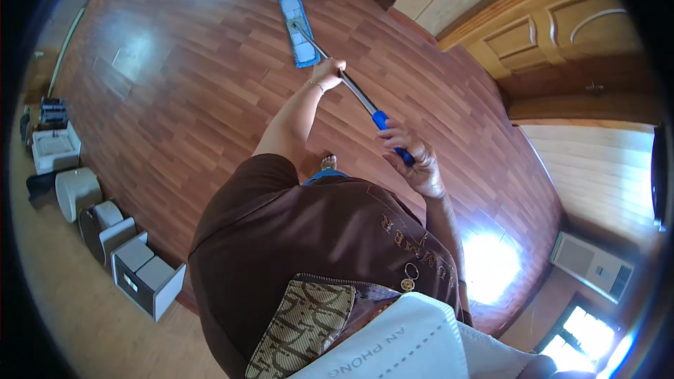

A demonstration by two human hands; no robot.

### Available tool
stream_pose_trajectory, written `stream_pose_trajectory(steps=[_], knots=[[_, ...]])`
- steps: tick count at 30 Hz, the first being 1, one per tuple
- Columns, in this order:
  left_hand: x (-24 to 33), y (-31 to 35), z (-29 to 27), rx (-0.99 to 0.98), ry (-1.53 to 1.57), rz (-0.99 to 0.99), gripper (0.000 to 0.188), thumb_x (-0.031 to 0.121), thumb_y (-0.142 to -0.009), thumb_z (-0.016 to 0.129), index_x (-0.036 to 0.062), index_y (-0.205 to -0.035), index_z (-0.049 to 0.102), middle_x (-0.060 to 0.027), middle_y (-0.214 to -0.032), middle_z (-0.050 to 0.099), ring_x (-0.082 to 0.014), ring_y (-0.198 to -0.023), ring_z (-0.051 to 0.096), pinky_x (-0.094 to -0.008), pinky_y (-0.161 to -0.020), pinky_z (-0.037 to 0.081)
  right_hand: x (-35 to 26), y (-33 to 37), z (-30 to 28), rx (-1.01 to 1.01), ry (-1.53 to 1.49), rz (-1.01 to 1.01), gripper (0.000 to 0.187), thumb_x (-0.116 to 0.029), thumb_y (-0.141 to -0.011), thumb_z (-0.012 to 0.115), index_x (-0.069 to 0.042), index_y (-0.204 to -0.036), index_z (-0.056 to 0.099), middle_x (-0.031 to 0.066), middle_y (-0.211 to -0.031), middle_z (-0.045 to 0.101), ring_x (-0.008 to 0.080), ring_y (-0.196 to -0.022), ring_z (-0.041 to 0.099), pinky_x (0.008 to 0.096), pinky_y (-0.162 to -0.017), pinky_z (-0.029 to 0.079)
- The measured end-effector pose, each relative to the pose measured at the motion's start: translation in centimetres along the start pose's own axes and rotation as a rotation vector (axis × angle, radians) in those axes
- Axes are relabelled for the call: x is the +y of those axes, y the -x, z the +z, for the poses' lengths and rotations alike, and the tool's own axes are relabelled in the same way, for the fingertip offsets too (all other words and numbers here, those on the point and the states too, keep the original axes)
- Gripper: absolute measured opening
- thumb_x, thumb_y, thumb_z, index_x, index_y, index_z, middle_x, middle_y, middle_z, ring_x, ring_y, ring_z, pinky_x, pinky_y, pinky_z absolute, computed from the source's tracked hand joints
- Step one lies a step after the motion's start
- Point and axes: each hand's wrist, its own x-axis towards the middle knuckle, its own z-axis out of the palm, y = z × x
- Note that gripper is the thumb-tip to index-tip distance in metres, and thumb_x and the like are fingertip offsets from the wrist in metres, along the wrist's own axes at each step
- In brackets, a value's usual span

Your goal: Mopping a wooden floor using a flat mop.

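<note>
A flat mop lies out on the wood-look floor ahead of me, its rectangular head [298, 31] white and grey on top with a blue fringe round the edge. From its middle a metal pole [359, 92] slants back toward my body. My left hand [328, 74], arm stretched forward, is closed round the lower part of that pole. Around the blue grip [381, 121] at the near end, my right hand [415, 159] is curled more loosely, some fingers lifted. The grip's end shows beside the palm.
Carved wooden doors [540, 45] stand at the far right, with a white upright unit [592, 267] below them along the wall. Down the left side stand a small white-and-grey cabinet [146, 274], a rounded white container [77, 193] and a white box [55, 147]. My bare foot [328, 162] is on the floor.
</note>
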Motion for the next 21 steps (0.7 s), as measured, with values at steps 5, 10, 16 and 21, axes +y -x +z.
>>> stream_pose_trajectory(steps=[5,10,16,21], knots=[[-3.0,5.6,-4.8,0.097,-0.01,-0.246,0.024,0.021,-0.075,0.072,0.0095,-0.068,0.052,-0.0082,-0.066,0.057,-0.0259,-0.064,0.057,-0.039,-0.055,0.039,-0.8,-2.2,1.7,-0.096,-0.163,0.013,0.027,0.003,-0.077,0.073,-0.008,-0.1,0.065,0.0089,-0.109,0.067,0.0273,-0.116,0.058,0.0398,-0.098,0.044],[-6.1,16.0,-7.6,0.258,0.213,-0.557,0.018,-0.001,-0.079,0.065,0.0052,-0.071,0.05,-0.0046,-0.067,0.05,-0.0153,-0.066,0.056,-0.0323,-0.063,0.053,-1.3,-2.4,4.8,-0.262,-0.244,0.059,0.031,0.002,-0.078,0.07,-0.009,-0.107,0.066,0.0085,-0.109,0.067,0.0258,-0.115,0.058,0.0393,-0.099,0.044],[-3.0,22.5,-11.0,0.404,-0.056,-0.692,0.027,0.019,-0.074,0.077,0.0084,-0.076,0.053,-0.0056,-0.074,0.056,-0.027,-0.074,0.057,-0.0368,-0.064,0.045,-1.5,-2.7,7.3,-0.453,-0.314,-0.036,0.025,0.003,-0.078,0.066,-0.008,-0.1,0.065,0.0066,-0.101,0.066,0.0259,-0.107,0.06,0.0405,-0.094,0.045],[0.7,25.4,-11.7,0.388,-0.165,-0.825,0.021,0.028,-0.076,0.074,0.011,-0.079,0.061,-0.0074,-0.082,0.062,-0.0309,-0.091,0.06,-0.0453,-0.071,0.048,-2.7,-2.6,6.6,-0.574,-0.387,0.096,0.024,0.001,-0.078,0.065,-0.008,-0.1,0.065,0.007,-0.098,0.067,0.0242,-0.099,0.06,0.0403,-0.091,0.046]])
